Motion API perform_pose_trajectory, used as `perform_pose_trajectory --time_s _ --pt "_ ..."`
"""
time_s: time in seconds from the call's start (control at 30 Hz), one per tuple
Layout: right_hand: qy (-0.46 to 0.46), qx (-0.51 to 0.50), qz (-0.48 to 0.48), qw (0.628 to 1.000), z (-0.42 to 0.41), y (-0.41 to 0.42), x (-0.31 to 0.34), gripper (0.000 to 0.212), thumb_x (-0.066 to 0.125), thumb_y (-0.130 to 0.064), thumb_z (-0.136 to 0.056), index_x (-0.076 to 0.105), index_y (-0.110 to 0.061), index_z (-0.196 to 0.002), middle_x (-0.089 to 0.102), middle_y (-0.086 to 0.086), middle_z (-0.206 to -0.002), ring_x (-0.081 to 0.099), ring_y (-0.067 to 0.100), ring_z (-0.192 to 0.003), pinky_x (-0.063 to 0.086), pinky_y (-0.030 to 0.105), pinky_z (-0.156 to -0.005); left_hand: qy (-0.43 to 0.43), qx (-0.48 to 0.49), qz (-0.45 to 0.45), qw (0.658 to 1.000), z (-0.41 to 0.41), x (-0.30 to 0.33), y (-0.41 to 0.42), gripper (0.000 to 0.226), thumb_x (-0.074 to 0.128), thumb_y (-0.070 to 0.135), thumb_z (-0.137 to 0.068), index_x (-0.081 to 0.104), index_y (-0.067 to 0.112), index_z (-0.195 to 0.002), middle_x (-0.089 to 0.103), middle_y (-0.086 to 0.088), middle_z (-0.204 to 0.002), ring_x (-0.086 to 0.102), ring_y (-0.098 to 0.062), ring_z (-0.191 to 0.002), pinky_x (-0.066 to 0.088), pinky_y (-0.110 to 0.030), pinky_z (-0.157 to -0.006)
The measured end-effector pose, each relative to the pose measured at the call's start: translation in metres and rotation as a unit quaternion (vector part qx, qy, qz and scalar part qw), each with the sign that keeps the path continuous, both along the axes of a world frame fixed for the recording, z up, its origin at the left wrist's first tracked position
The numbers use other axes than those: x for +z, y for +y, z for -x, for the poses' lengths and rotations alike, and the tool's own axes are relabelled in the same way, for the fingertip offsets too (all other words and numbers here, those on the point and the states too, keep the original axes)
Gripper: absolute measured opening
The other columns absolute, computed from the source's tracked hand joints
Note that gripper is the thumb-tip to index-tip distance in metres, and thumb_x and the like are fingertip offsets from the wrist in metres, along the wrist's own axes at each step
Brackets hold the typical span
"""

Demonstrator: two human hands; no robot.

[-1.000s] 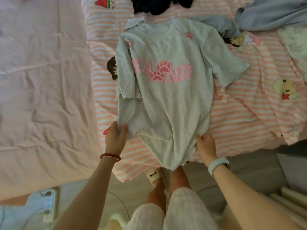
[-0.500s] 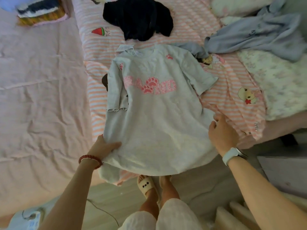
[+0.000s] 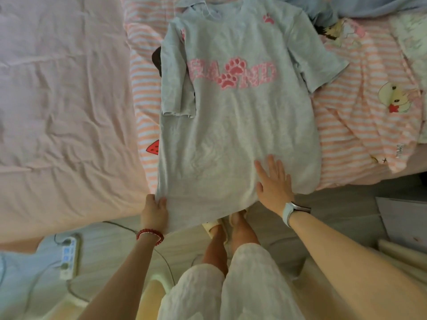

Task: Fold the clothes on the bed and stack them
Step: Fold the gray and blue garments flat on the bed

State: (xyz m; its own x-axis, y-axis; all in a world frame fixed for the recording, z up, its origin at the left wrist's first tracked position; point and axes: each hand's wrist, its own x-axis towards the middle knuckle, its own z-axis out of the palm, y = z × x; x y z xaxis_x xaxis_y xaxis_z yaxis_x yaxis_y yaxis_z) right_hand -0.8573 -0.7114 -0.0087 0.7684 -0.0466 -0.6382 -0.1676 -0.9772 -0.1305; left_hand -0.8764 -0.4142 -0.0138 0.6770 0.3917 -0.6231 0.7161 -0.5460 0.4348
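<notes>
Bed ran across the upper view, near edge toward the person. Striped sheet covered its middle and right part. Grey T-shirt lay face up on the stripes, collar toward the far side, hem hanging just over the near edge; its sleeve on the left lay folded in over the body, the other spread outward. Blue garment was bunched at the far right corner. Right hand lay flat on the shirt near the hem, fingers straight and spread. Left hand pinched the hem's left corner, fingers curled on cloth. Judged step: smoothing before folding. Done well, the pinched corner stays taut while the flat palm sweeps wrinkles outward, then the spread sleeve goes in.
</notes>
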Motion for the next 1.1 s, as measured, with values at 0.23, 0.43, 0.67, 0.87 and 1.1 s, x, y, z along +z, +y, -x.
perform_pose_trajectory --time_s 0.23,0.43,0.67,0.87,1.1 --pt "0.172 0.043 0.001 0.984 -0.012 0.016 0.004 0.041 0.029 -0.027 -0.098 0.038 -0.021 -0.138 0.017 0.006 -0.153 0.01 0.037 -0.14 0.032 0.046 -0.106 0.085 -0.006 -0.061 0.994 0.005 -0.001 0.017 0.032 0.046 0.004 -0.087 0.044 0.002 -0.119 0.045 -0.019 -0.121 0.05 -0.032 -0.09 0.038 -0.035 -0.075" --pt "0.045 0.03 -0.082 0.995 -0.059 0.043 0.036 0.028 0.03 -0.021 -0.097 0.055 -0.019 -0.111 0.052 0.009 -0.116 0.047 0.029 -0.111 0.042 0.036 -0.086 -0.054 -0.035 -0.009 0.998 -0.044 0.023 -0.004 0.04 0.052 0.014 -0.089 0.044 0.003 -0.126 0.043 -0.017 -0.128 0.049 -0.031 -0.111 0.04 -0.038 -0.093" --pt "-0.048 0.025 -0.161 0.985 -0.14 0.065 0.046 0.044 0.033 -0.017 -0.097 0.034 -0.016 -0.141 0.037 0.007 -0.143 0.036 0.026 -0.128 0.038 0.036 -0.1 -0.159 -0.013 0.037 0.986 -0.153 0.041 -0.036 0.052 0.06 0.029 -0.087 0.042 0.009 -0.132 0.042 -0.012 -0.132 0.045 -0.026 -0.119 0.039 -0.035 -0.098" --pt "-0.138 0.022 -0.246 0.959 -0.205 0.07 0.034 0.041 0.036 -0.007 -0.095 0.042 -0.009 -0.135 0.041 0.006 -0.14 0.03 0.022 -0.132 0.034 0.03 -0.103 -0.115 -0.013 -0.027 0.993 -0.227 0.022 -0.056 0.054 0.061 0.039 -0.084 0.047 0.011 -0.128 0.042 -0.009 -0.126 0.046 -0.025 -0.111 0.04 -0.034 -0.091" --pt "-0.237 0.054 -0.265 0.933 -0.267 0.086 0.032 0.035 0.045 0.004 -0.087 0.056 0.001 -0.12 0.052 0.018 -0.127 0.041 0.034 -0.125 0.033 0.043 -0.107 -0.191 0.195 0.018 0.962 -0.293 0.028 0.013 0.013 0.046 0.012 -0.089 0.057 0.005 -0.091 0.057 -0.011 -0.082 0.056 -0.029 -0.085 0.041 -0.032 -0.071"
